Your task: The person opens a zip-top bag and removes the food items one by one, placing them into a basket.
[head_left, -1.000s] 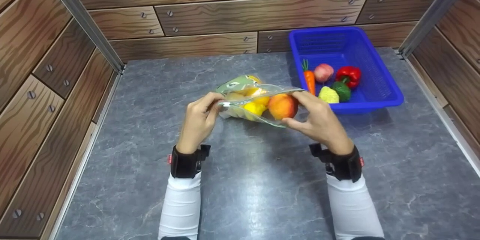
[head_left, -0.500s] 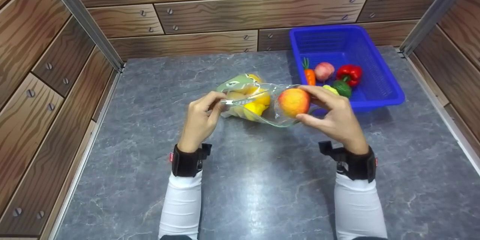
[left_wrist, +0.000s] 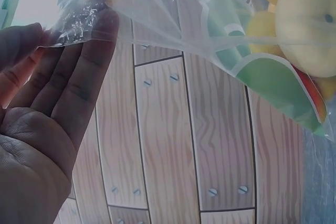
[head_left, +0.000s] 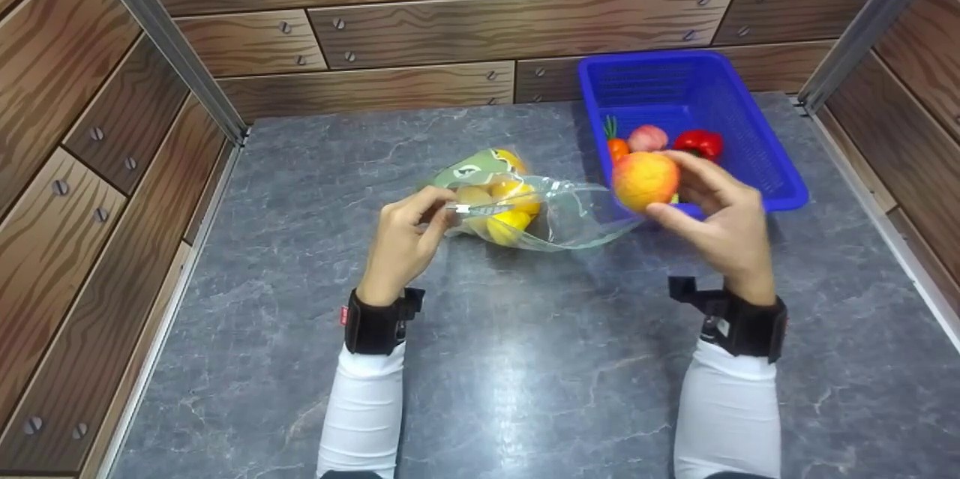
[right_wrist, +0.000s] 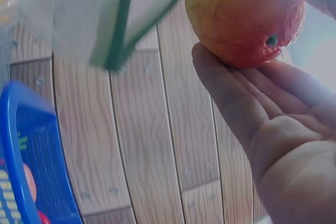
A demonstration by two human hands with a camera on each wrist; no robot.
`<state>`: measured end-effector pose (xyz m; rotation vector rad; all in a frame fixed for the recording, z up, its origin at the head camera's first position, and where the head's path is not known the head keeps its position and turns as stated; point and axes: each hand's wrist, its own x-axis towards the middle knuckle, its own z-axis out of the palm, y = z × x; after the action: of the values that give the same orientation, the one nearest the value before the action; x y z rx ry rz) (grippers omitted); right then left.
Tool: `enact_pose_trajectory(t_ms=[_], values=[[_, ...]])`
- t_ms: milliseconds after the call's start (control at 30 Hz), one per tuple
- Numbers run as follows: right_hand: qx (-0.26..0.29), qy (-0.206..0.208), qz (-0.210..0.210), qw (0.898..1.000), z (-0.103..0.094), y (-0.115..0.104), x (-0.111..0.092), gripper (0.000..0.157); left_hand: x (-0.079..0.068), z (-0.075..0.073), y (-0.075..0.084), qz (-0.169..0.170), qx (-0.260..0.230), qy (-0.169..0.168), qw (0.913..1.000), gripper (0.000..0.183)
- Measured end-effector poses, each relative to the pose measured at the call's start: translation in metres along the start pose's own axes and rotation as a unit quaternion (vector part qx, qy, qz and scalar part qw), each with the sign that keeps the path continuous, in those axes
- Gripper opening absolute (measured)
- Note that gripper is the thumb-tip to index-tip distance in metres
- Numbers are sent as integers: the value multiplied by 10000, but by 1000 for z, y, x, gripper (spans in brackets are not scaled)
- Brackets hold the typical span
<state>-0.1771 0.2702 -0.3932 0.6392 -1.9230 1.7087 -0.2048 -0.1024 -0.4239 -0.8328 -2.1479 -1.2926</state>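
My left hand (head_left: 409, 239) pinches the zip edge of a clear zip bag (head_left: 577, 220) near its slider. Inside the bag, yellow fruits (head_left: 506, 224) and a pale round fruit (left_wrist: 310, 27) bunch toward the left, beside a printed green patch (left_wrist: 278, 87). My right hand (head_left: 720, 220) holds a red-and-yellow peach (head_left: 645, 181) between thumb and fingers. The peach is outside the bag, just right of its mouth, and overlaps the near left part of the basket in the head view. In the right wrist view a dark spot shows on the peach (right_wrist: 241, 17).
A blue basket (head_left: 780, 164) stands at the back right. In it lie a carrot (head_left: 617, 148), a pinkish round item (head_left: 648, 138) and a red bell pepper (head_left: 697, 142). Wood-patterned walls (head_left: 405, 29) enclose the grey marbled tabletop (head_left: 510, 374) at the back and sides.
My right hand has drawn the peach out of the bag's mouth and moved it right, toward the basket. The left hand keeps its pinch on the bag almost unmoved.
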Motion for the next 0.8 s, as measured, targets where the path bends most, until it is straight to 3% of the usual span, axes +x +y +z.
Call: enact_pose_trajectory(t_ms=[267, 400, 567, 800], values=[[-32, 1128, 410, 9928, -23, 9, 1, 55, 0, 0, -1, -36, -95, 54, 9999, 6], [-532, 1632, 695, 9827, -31, 14, 1, 55, 0, 0, -1, -20, -22, 60, 10000, 6], [-1654, 2109, 1201, 9559, -40, 25, 2, 56, 1, 0, -1, 11, 134, 83, 9999, 6], [-3228, 2064, 1452, 9122, -51, 52, 0, 60, 0, -1, -1, -20, 176, 38, 9998, 6]])
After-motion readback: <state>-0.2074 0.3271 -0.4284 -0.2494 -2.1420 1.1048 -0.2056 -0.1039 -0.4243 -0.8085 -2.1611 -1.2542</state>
